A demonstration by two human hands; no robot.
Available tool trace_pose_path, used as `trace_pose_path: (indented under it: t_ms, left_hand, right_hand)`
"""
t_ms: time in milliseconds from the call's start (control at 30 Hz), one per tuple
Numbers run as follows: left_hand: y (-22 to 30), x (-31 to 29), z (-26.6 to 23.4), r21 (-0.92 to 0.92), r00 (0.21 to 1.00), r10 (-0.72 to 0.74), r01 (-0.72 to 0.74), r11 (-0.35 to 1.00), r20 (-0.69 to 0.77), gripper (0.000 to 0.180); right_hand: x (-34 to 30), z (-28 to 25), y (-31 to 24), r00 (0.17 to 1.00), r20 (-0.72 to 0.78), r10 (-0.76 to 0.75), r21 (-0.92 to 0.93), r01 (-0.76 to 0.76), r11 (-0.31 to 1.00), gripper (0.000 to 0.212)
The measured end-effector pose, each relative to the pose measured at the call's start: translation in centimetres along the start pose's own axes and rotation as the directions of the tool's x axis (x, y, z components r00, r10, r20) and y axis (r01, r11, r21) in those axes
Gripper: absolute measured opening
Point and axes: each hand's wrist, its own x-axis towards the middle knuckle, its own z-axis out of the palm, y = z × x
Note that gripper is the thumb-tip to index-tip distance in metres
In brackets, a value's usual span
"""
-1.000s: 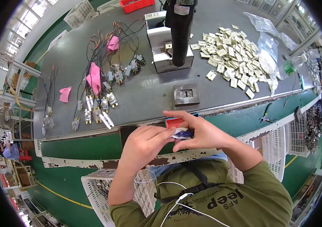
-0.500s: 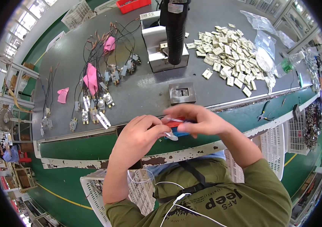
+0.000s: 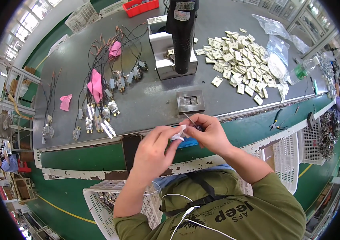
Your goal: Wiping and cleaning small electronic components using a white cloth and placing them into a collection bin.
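Note:
Near the bench's front edge my left hand (image 3: 152, 154) is closed, pinching a crumpled white piece (image 3: 178, 134) that looks like tissue or thin cloth. My right hand (image 3: 213, 137) meets it from the other side, its fingertips at the white piece. A slim tool with a thin metal shaft (image 3: 187, 117) and a dark end sits in my right fingers, pointing up and left; its exact kind does not show. Just beyond the hands lies a metal block (image 3: 190, 101) with a rectangular slot. Something blue (image 3: 188, 143) shows partly beneath my hands.
A bench press (image 3: 174, 52) with a black column stands behind the block. Right of it lies a heap of cream-coloured rectangular parts (image 3: 238, 60); left are wired components (image 3: 106, 112) and pink scraps (image 3: 95, 86). Pliers (image 3: 277, 122) and a plastic bottle (image 3: 304, 69) are at the right.
My right hand has stopped its blurred motion and come down beside the left, the tool's shaft now tilted upward. The white piece is raised between both hands; a red item beneath is now hidden.

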Motion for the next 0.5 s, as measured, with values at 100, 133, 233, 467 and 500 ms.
trace_pose_path:
  t_ms: [100,133,233,467,500]
  left_hand:
    - [0.7,-0.7,0.7,0.064,0.999,-0.035,0.037,0.997,-0.026,0.039]
    - [0.6,-0.8,1.0,0.063,0.999,-0.036,0.038,0.997,-0.029,0.039]
    - [0.2,-1.3,1.7,0.156,0.995,0.024,-0.01,0.988,-0.092,0.041]
    - [-0.5,-0.3,2.1,0.185,0.983,0.076,-0.045,0.982,-0.167,0.028]
    - [-0.9,-0.3,2.0,0.158,0.986,0.094,-0.072,0.985,-0.137,0.026]
  right_hand:
    - [0.1,0.1,0.3,0.999,-0.047,0.013,0.018,-0.012,1.0,0.022]
    - [0.1,0.1,0.3,0.997,-0.064,0.037,0.023,-0.036,0.999,0.024]
    - [-0.4,0.2,-0.3,0.998,0.016,0.057,0.085,-0.058,0.995,0.024]
    - [-0.1,-0.6,0.9,0.992,0.086,0.096,0.024,-0.098,0.995,0.028]
    - [-0.1,-0.7,0.8,0.988,0.101,0.116,-0.007,-0.116,0.993,0.023]
